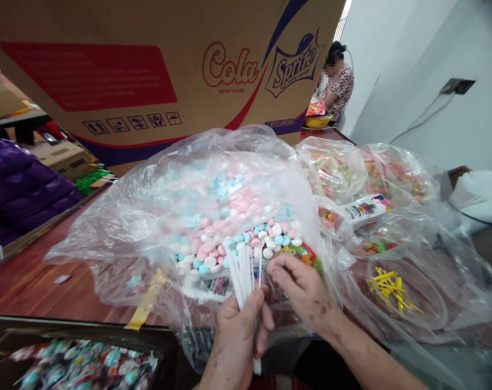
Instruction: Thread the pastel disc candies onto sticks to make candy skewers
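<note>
White sticks (240,276) near table edge (79,315)

cool, fairly bright light spreads softly; pale glare streaks the clear plastic bag (205,179). fine print on the red panel (89,76) is smeared, and the upper right corner is dark.

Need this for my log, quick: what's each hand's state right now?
Left hand: closed around a bunch of white sticks.
Right hand: partly curled beside the sticks; whether it grips anything can't be told.

L hand (238,327) clasped, R hand (298,285) curled, just adj.
</note>
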A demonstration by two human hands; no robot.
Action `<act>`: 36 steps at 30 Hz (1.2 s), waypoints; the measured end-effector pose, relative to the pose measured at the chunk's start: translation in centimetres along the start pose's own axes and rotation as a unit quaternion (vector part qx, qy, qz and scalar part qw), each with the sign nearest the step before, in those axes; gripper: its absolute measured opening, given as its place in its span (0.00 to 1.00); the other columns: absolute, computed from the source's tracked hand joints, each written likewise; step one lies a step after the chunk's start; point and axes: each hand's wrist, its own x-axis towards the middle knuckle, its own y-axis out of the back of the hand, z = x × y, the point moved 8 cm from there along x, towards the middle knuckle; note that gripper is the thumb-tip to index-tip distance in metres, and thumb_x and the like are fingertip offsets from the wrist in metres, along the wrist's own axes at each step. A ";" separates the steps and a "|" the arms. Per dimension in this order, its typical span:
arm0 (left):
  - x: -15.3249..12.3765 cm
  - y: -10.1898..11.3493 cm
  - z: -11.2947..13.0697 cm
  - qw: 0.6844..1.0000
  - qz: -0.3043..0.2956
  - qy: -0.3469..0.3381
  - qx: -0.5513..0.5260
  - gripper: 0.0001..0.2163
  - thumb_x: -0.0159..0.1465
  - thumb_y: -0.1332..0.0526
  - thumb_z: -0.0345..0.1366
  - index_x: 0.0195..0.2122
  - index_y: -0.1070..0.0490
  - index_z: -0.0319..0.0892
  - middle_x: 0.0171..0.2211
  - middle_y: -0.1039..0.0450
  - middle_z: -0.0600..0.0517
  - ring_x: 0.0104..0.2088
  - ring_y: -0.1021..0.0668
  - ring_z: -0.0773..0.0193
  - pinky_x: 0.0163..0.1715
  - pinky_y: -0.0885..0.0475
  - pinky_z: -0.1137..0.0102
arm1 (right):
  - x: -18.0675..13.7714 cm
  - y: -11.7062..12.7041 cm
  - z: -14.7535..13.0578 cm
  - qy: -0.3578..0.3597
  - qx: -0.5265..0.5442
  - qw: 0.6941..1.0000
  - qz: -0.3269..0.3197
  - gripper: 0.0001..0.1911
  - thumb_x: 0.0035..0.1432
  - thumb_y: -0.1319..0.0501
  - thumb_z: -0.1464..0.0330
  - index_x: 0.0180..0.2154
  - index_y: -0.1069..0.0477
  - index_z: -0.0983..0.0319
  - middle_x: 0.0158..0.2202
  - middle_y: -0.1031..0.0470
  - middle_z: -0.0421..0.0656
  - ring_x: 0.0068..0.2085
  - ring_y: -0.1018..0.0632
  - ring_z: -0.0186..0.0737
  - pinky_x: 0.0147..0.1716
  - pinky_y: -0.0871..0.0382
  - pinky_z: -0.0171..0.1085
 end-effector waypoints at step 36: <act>2.2 3.3 1.6 0.999 0.027 -0.024 0.030 0.12 0.56 0.34 0.43 0.30 0.29 0.37 0.14 0.31 0.57 0.08 0.39 0.77 0.08 0.51 0.81 | 2.5 -1.2 1.2 0.130 -0.357 0.915 -0.133 0.10 0.58 0.44 0.78 0.39 0.29 0.62 0.39 0.27 0.45 0.43 0.26 0.43 0.43 0.33 0.39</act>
